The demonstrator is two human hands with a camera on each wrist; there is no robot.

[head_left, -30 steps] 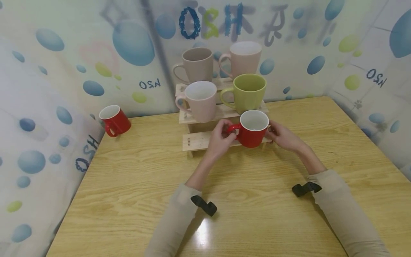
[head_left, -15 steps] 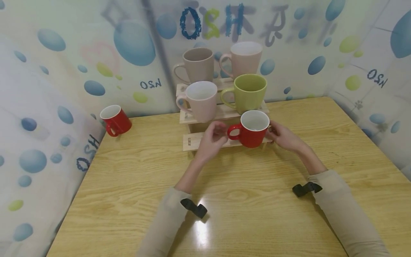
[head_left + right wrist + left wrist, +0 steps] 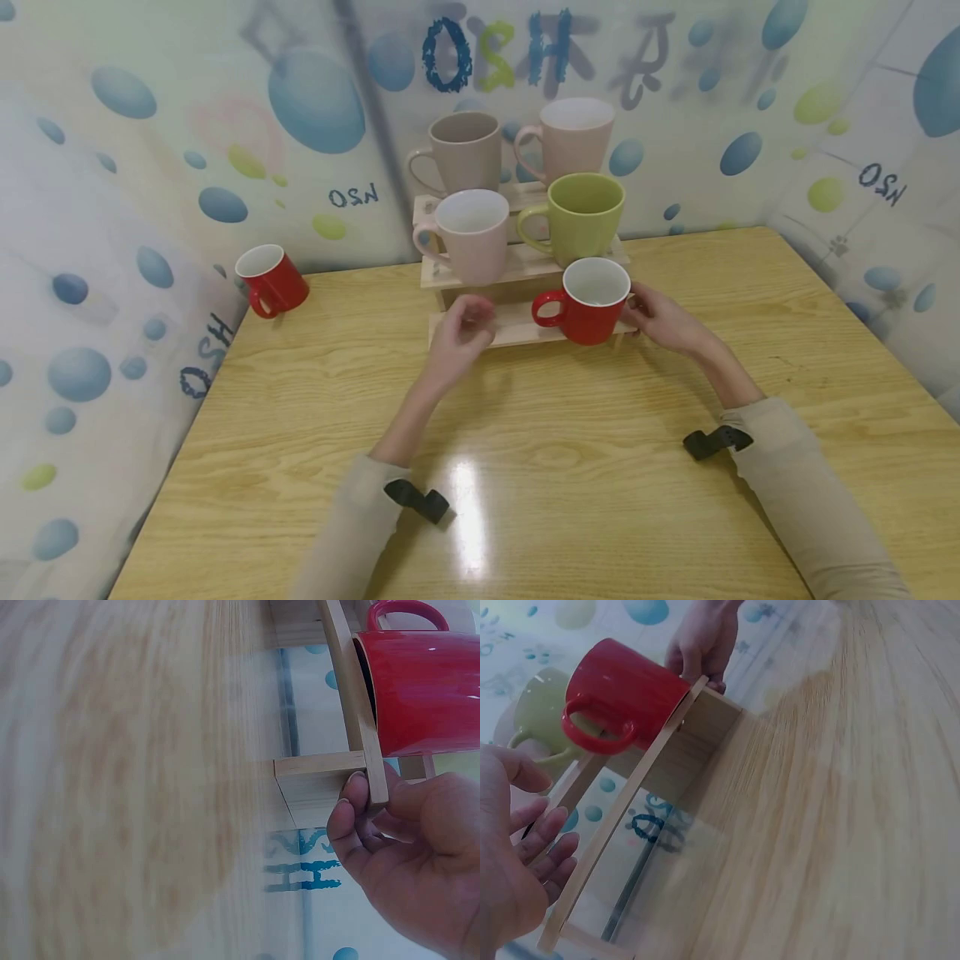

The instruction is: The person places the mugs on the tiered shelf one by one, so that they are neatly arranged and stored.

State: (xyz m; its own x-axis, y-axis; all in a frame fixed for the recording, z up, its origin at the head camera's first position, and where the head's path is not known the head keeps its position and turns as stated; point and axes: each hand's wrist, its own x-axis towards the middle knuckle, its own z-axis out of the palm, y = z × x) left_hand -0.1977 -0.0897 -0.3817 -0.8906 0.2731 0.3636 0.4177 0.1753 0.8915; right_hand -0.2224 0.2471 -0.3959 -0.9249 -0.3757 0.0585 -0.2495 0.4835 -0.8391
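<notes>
A red mug (image 3: pixel 591 318) with a white inside stands upright on the lowest step of a wooden tiered rack (image 3: pixel 517 317), its handle pointing left. At that step's right end, my right hand (image 3: pixel 666 323) pinches the board; in the right wrist view the thumb lies above the board end (image 3: pixel 375 776) and the fingers curl beneath. My left hand (image 3: pixel 457 343) is empty, its fingers loosely bent, in front of the step's left part. In the left wrist view, those fingers (image 3: pixel 544 847) lie apart from the mug's handle.
On the middle step stand a pale pink mug (image 3: pixel 474 242) and a green mug (image 3: pixel 581 218). The top step bears a grey-brown mug (image 3: pixel 467 154) and another pink mug (image 3: pixel 574 137). A second red mug (image 3: pixel 276 282) stands at the table's far left corner.
My left hand has let go of the red mug's handle and moved left, away from it. The right hand and the mug have stayed in place.
</notes>
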